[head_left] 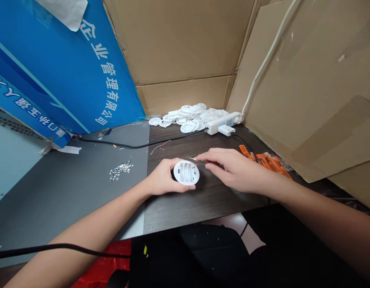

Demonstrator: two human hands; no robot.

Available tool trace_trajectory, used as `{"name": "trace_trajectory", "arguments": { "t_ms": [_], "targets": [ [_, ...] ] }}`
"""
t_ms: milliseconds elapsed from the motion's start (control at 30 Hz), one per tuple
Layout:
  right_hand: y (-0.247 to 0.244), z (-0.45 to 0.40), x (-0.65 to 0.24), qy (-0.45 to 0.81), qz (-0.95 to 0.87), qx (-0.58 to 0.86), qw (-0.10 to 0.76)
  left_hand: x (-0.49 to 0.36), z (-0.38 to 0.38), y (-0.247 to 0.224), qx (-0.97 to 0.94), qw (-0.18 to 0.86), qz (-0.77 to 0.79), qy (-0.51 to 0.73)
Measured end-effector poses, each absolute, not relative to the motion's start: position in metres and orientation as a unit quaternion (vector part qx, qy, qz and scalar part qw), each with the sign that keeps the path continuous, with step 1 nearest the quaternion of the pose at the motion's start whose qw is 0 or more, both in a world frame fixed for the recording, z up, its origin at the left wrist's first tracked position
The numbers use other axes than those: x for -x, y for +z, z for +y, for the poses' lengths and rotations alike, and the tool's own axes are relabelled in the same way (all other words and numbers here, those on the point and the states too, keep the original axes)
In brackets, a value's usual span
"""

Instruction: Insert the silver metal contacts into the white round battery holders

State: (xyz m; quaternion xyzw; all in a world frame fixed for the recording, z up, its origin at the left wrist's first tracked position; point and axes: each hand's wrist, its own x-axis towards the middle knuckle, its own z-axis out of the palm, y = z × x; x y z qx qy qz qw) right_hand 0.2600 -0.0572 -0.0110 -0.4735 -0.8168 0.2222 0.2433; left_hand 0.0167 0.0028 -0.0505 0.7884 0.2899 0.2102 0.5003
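Note:
My left hand [164,176] is wrapped round a round white plastic battery housing [188,180], its face with the long slots turned up toward me. Between the thumb and fingers of my right hand [228,168] is a thin metal tool [200,161], perhaps tweezers. The tip of this tool points left, close to the upper right rim of the housing. Whether it touches the rim I cannot tell. To the left on the grey part of the table lies a scattered heap of small shiny metal pieces [120,171].
Many white plastic discs [188,127] are piled at the back, beside a white power strip [222,122] with a charger [226,130] plugged in. Orange packages [267,162] lie at the right. A black cable [127,146] crosses the table [169,216]. Cardboard walls [185,44] enclose the back.

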Motion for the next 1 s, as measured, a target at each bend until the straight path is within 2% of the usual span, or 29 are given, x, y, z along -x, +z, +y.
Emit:
{"name": "trace_trajectory", "arguments": {
  "t_ms": [233, 533, 1000],
  "targets": [
    [-0.010, -0.061, -0.260, 0.160, -0.847, 0.473, 0.182, -0.017, 0.004, -0.051, -0.765, 0.547, 0.291, 0.177],
    [-0.004, -0.062, -0.256, 0.128, -0.854, 0.494, 0.099, -0.017, 0.004, -0.048, -0.780, 0.529, 0.291, 0.161],
    [0.000, -0.070, -0.249, 0.035, -0.868, 0.494, 0.040, -0.018, 0.005, -0.047, -0.793, 0.519, 0.292, 0.126]
  ]
}}
